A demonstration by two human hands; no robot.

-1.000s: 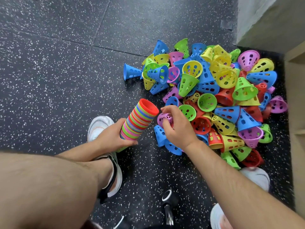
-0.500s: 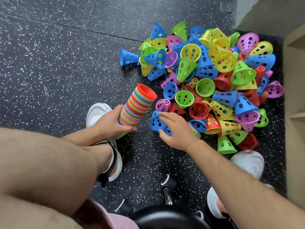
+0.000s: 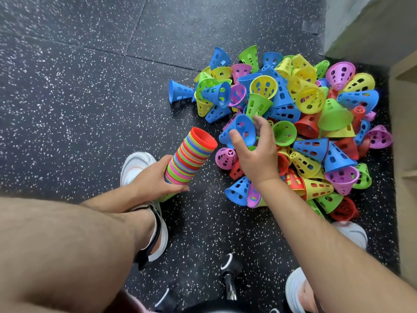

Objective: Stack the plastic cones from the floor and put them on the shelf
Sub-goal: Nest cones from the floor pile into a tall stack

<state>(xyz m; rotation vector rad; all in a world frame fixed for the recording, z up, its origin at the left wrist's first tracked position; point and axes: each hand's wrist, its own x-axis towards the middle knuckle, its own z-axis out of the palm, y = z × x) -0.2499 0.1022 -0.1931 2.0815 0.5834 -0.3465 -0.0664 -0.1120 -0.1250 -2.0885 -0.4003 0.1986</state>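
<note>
My left hand point(image 3: 153, 177) grips the lower end of a tilted stack of nested cones point(image 3: 191, 154); a red cone's open rim is on top, pointing up and right. My right hand point(image 3: 257, 159) is raised just right of the stack's top, thumb and fingers pinching a blue perforated cone point(image 3: 242, 128) with its open mouth towards me. Behind and right of it, a big pile of loose cones point(image 3: 311, 123) in blue, green, yellow, purple and red lies on the black speckled floor. A purple cone point(image 3: 225, 158) lies between the stack and my right wrist.
A light wooden shelf unit point(image 3: 404, 132) runs along the right edge, touching the pile. A pale wall corner point(image 3: 372, 23) is at top right. My white shoes point(image 3: 135, 163) point(image 3: 352, 233) flank the near side. A black caster with a chrome stem point(image 3: 228, 267) stands between my feet.
My right hand dropped onto a blue cone at the pile's near edge, closed on it and lifted it up beside the stack's top. My left hand kept holding the stack.
</note>
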